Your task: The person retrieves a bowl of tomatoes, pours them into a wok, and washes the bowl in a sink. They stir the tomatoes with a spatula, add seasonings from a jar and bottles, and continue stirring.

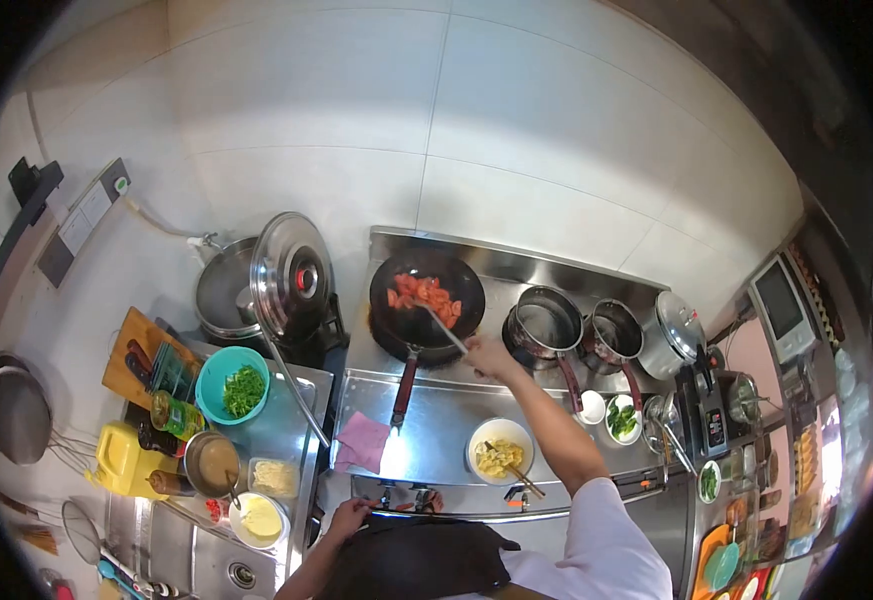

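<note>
My right hand [491, 358] is closed round the handle of a long metal cooking utensil [444, 331] that slants into a black wok [386, 329]. Chopped tomato pieces [434, 298] lie in the wok, and the utensil's head is hard to make out among them. The wok's brown handle [405, 392] points towards me, with no hand on it. By the stove's front edge, near the knobs [422, 497], my left hand [349, 516] has its fingers drawn together; whether they grip anything is not visible. A white bowl of scrambled egg [497, 452] with chopsticks stands below my right forearm.
Two saucepans [546, 321] [612, 338] stand right of the wok, beside a lidded pot [672, 335]. A pink cloth [361, 441] lies on the stove front. At left are a teal bowl of chopped greens [244, 390], a yellow jug [124, 458] and a large pot with its lid [291, 275].
</note>
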{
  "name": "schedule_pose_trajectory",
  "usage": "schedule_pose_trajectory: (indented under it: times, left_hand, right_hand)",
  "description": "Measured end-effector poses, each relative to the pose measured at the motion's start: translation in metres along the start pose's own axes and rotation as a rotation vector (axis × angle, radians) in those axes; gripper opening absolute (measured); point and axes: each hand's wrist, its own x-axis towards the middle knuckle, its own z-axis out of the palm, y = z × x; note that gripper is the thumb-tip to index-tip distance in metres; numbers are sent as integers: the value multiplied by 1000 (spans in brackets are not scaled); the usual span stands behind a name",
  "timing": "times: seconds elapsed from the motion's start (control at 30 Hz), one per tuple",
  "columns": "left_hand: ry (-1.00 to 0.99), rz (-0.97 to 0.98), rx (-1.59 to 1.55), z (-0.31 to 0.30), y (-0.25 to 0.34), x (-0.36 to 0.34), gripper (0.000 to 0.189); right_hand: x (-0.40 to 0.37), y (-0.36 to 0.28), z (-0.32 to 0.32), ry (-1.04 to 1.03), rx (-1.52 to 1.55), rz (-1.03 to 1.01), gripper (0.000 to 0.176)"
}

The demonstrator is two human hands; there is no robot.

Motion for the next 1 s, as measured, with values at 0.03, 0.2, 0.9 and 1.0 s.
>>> schedule_pose_trajectory:
  times: [0.03,0.2,0.9,1.0]
  left_hand:
    - [18,3,-1,-1,3,1,21]
    - [5,-72,-8,3,-32,4,21]
    - [182,133,-134,-16,18,-9,24]
    - [248,216,-247,-44,36,-4,22]
  right_hand:
    - [7,2,-10,-32,148,73,24]
    - [21,-27,-92,-68,192,217,10]
    - [39,-19,-65,-38,-733,-173,31]
    - [28,3,-39,-28,-577,-207,27]
